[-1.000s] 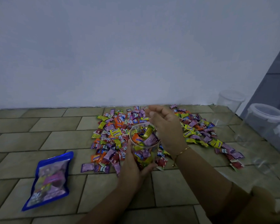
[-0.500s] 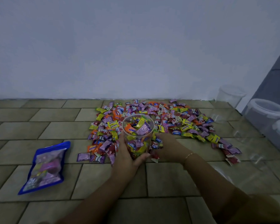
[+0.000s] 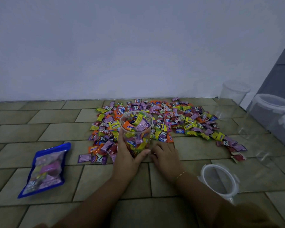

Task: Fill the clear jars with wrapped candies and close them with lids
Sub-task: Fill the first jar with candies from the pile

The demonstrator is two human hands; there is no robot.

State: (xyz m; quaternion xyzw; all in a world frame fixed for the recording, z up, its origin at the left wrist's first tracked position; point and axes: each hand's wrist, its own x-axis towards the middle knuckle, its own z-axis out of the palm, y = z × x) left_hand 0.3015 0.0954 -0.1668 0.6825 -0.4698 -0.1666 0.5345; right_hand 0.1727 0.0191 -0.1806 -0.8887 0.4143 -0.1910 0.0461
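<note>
Jar point(image 3: 136, 134) nearly full, we are steadying it in our left grip point(image 3: 127, 155); right grip point(image 3: 165, 155), fingers lying loose on floor point(image 3: 39, 127), should be gathering candies point(image 3: 184, 119).

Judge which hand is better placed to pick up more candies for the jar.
Right. The right hand lies free on the floor at the candy pile's edge, while the left hand grips the nearly full jar.

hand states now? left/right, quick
Left hand: grips the jar, fingers and thumb wrapped round it.
Right hand: palm down on the floor by the candies; any grip cannot be told.
</note>
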